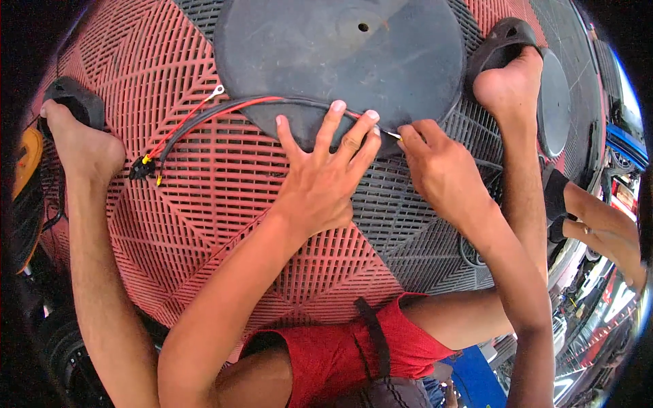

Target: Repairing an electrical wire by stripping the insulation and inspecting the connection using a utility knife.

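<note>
Black clog (502, 46) at 1 o'clock; front of the person's right foot inside. Wiring harness (272, 98), black-covered with red wire, arcs from 9 o'clock over the lower edge of a dark grey disc (306, 47) at 12. Ring terminal (218, 89) near 11. Left hand (323, 163): fingers spread, laid across harness and disc. Right hand (439, 160), 2 o'clock: thumb and fingers pinching the harness's yellow-marked end. Floor: red and grey slatted tiles (224, 190). Another person's bare limbs (602, 204) at 3.
</note>
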`<state>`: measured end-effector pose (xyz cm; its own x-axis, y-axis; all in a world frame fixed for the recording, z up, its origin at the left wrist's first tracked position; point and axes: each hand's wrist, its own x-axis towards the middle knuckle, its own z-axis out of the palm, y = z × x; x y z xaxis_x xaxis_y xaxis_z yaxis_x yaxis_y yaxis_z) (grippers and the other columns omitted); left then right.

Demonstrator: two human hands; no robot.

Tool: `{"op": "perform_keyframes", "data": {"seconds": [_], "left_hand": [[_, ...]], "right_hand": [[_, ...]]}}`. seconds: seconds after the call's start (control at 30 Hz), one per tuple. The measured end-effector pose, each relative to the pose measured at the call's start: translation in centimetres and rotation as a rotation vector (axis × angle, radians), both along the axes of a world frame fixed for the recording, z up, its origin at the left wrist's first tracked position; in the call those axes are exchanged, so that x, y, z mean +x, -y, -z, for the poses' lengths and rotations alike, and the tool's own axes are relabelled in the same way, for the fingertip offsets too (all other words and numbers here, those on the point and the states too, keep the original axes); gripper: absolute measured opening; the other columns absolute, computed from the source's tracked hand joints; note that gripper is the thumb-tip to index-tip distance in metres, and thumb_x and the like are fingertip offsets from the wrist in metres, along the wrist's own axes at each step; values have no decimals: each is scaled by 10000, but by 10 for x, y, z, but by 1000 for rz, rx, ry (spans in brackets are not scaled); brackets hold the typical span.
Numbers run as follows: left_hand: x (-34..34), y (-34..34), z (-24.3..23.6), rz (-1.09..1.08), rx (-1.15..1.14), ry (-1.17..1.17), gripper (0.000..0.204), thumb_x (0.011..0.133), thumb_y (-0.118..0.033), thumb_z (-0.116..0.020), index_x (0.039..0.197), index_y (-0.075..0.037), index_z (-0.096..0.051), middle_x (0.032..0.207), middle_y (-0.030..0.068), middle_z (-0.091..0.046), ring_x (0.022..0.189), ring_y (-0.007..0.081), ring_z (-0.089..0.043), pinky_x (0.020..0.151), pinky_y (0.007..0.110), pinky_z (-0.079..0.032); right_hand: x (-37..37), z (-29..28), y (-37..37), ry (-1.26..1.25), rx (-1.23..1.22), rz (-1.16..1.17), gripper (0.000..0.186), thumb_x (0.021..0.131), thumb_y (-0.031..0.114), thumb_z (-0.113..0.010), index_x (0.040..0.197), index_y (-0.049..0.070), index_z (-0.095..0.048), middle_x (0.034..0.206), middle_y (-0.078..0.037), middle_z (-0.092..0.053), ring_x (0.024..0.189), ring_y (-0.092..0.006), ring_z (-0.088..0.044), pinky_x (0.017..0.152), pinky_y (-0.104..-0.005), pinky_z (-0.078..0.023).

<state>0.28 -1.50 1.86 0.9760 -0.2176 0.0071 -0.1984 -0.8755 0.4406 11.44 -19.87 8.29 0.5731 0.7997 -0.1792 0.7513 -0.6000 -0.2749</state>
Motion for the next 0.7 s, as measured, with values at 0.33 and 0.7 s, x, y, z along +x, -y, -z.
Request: {"op": "perform_keyframes", "data": {"seconds": [0.33,0.7], "left_hand": [[1,-1,-4,-2,13,11,921,581,-200,-723,1474,-122,-507,1673,22,-308,1537,377,-228,1022,887,-142],[0,-3,-2,1,36,35,930,575,-201,-716,1479,-135,-508,1678,11,-301,1535,365,-232,1030,877,-144]], "right_hand": [[-8,-17,-18,27,-250,-4,176,841,21,-624,996,-51,-582,952,-195,-640,856,-341,-725,710,-416,-616],[-1,-16,-13,-24,-220,-19,160,837,7,-610,979,-66,-613,959,-225,-663,831,-389,-721,743,-444,-608]]}}
